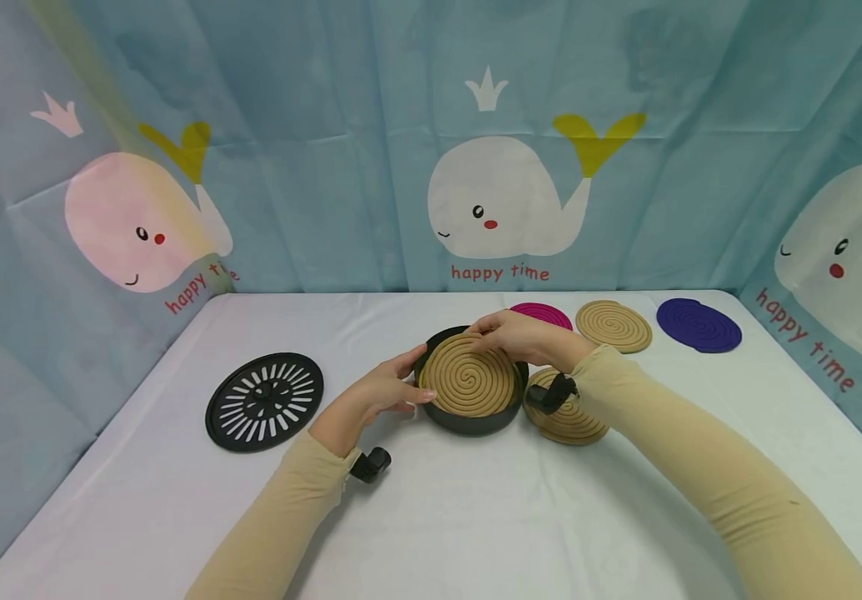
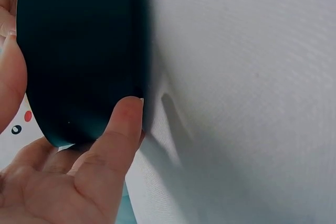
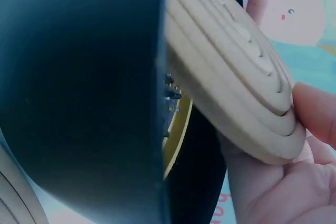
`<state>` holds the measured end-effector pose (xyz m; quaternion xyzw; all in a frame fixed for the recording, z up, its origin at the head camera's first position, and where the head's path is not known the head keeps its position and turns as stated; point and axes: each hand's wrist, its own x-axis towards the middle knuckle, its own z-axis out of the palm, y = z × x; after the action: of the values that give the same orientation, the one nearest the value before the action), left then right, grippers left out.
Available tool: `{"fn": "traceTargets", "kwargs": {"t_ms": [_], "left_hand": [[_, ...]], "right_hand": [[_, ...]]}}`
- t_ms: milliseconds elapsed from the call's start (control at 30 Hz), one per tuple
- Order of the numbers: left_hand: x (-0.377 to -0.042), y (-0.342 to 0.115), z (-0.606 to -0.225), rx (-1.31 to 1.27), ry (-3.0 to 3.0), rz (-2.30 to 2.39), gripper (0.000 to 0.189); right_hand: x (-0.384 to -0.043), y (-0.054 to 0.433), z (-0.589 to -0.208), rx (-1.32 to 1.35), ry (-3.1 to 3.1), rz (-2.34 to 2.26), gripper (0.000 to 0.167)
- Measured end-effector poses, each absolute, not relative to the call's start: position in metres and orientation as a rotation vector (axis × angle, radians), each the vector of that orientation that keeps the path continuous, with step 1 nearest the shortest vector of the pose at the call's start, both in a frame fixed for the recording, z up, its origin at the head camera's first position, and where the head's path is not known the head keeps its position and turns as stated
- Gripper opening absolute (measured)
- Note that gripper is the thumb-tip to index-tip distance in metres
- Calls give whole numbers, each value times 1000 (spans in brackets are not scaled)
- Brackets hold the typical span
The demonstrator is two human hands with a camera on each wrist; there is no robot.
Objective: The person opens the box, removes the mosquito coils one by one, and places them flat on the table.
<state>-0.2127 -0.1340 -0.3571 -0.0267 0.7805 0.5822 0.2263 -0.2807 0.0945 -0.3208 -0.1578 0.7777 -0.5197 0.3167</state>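
Observation:
A tan mosquito coil (image 1: 468, 379) lies tilted over the mouth of a black round coil holder (image 1: 470, 427) on the white table. My right hand (image 1: 527, 335) pinches the coil's far edge between thumb and fingers, raising that side above the rim in the right wrist view. My left hand (image 1: 373, 392) grips the left side of the holder, its thumb at the rim beside the coil and its other fingers against the outer wall (image 2: 79, 61). Inside the holder, part of a yellow ring (image 3: 181, 140) and small metal points (image 3: 172, 94) show; the coil hides the rest.
A slotted black lid (image 1: 264, 367) lies on the left. Another tan coil (image 1: 568, 429) rests right beside the holder, partly under the right wrist. Pink (image 1: 547, 313), tan (image 1: 613, 325) and purple (image 1: 699, 325) coils lie along the back right. A blue curtain (image 1: 371, 208) hangs behind.

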Motion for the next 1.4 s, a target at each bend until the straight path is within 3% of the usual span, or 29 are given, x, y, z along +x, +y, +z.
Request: {"fn": "traceTargets", "kwargs": {"t_ms": [400,800,1400], "left_hand": [[-214,-133,-355,-75,2163,1592,85],[-211,-135,-360,-106,2174,1594,86],[-209,-132,-356,-119,2186,1572,85]], "right_hand": [[-276,119,-308,-424,1961,-1590,42],[-254,184,-288,-357,2041,-1751,48],[-233,279,-314,-48,2084,-1872,62]]}}
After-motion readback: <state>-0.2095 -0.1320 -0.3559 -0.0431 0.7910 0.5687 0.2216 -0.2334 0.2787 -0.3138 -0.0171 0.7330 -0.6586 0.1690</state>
